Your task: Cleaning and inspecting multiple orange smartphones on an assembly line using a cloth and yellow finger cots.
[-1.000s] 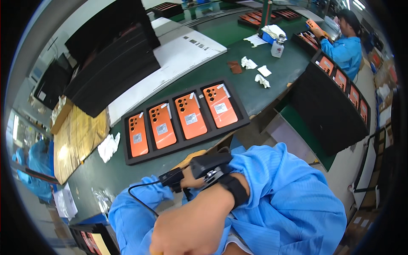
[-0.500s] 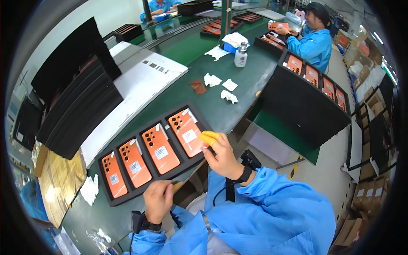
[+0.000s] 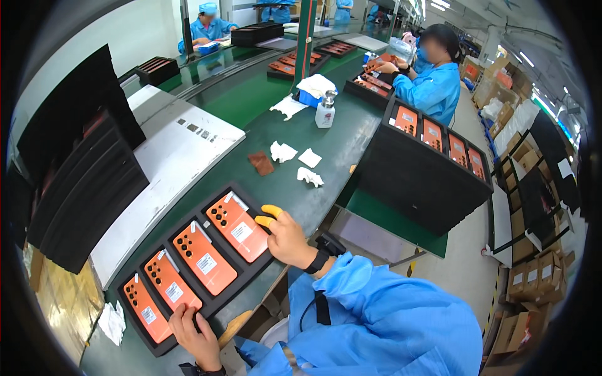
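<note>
A black foam tray [image 3: 164, 241] lies on the green bench, with a row of orange phones in its slots, camera ends facing away from me. My left hand [image 3: 193, 335] rests at the tray's near edge, fingers spread, fingertips touching the lower end of the second phone from the left [image 3: 172, 283]. At the tray's right rim is my right hand [image 3: 290, 239], with yellow finger cots on two outstretched fingers. Those fingertips lie beside the rightmost phone [image 3: 238, 227]. Neither hand holds anything I can see.
Crumpled white wipes [image 3: 283, 152] and a brown cloth [image 3: 261, 163] lie beyond the tray. A pump bottle [image 3: 325, 113] stands farther back. Stacked black trays [image 3: 420, 182] rise at right; more black trays [image 3: 88, 182] lean at left. A co-worker [image 3: 429, 81] handles a phone at far right.
My left hand has opened from a loose curl and reached onto the second phone's lower end. My right hand has moved off the rightmost phone to the tray's right rim. The view has shifted.
</note>
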Available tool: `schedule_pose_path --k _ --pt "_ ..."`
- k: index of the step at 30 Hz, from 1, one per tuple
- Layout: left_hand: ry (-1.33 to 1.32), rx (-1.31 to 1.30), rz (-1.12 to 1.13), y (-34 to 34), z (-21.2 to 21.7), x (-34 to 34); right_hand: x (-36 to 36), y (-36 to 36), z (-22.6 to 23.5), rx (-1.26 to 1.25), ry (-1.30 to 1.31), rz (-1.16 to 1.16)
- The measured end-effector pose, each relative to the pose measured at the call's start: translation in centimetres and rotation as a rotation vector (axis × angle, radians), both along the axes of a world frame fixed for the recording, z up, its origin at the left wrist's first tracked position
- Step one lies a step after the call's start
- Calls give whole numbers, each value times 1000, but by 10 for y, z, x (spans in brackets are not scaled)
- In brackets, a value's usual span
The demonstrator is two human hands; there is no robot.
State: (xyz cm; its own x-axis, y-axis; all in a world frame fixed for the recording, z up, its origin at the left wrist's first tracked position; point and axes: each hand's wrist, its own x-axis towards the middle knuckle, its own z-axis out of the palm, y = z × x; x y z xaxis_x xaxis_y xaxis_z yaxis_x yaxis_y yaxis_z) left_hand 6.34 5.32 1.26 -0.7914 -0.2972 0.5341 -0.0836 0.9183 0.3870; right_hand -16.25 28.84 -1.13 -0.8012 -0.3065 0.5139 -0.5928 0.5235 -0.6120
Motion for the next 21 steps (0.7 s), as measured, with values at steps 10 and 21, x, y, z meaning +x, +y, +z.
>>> schedule_pose_path --k 10,21 --pt "77 -117 47 10 1 -7 -5 -6 -11 -71 27 -25" --pt "93 -105 53 9 5 -2 -11 -7 -14 -154 -47 70"
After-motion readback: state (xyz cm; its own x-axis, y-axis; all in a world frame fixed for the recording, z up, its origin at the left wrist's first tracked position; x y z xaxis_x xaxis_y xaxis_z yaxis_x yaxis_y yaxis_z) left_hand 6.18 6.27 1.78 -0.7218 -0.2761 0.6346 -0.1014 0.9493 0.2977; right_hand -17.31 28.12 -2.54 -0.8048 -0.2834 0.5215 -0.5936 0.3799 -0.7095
